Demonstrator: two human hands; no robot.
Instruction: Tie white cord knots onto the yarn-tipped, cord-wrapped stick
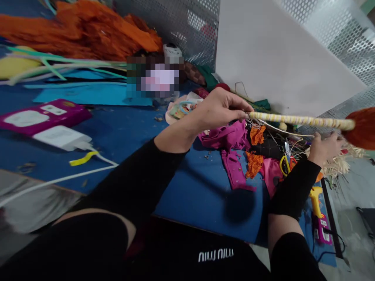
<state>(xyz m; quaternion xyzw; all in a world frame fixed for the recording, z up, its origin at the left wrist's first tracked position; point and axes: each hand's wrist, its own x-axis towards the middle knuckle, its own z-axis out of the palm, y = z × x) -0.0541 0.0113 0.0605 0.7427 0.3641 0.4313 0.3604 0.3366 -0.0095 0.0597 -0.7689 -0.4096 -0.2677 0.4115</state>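
Stem (301, 118), yellow-striped, pinched by left hand (221, 108), spanned upper right, well apart from desk's (181, 203) front edge; right hand's (325, 147) grip was unclear.

Cloth scraps (227, 137) on blue table (183, 197)

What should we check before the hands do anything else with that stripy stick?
1. Left hand pinches one end of the striped stick: ok.
2. Orange puff sits at the other end: ok.
3. Pale string held firmly by the right hand: cannot tell.
4. Scissors well away from the right sleeve: not ok, they look close beside it.
5. Yellow glue gun cool: cannot tell.
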